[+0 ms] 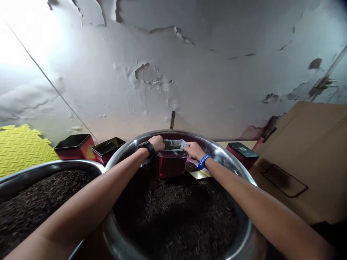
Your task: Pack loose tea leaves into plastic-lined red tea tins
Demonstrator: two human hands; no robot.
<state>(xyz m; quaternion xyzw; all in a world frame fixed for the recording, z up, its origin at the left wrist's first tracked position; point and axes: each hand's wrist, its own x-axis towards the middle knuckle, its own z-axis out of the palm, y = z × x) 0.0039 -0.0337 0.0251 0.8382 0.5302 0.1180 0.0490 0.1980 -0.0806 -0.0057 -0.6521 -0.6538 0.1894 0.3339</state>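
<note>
A red tin (172,167) stands upright on dark loose tea leaves (173,202) inside a large steel basin (248,234). A clear plastic bag (175,144) lines the tin, its mouth rising above the rim. My left hand (157,143), below a black wristband, is closed on the bag's left edge. On the opposite edge, my right hand (193,150) pinches the plastic; a blue band circles that wrist. Beside the tin, under my right wrist, lies a lid (200,174) with its gold inside showing. The inside of the bag is hard to make out.
Another basin (81,163) of dark leaves sits at left. Behind it are two open red tins (77,147) (105,151) and a yellow foam mat (24,150). A closed red tin (242,155) and a cardboard box (309,155) stand at right. A peeling wall (189,83) rises behind.
</note>
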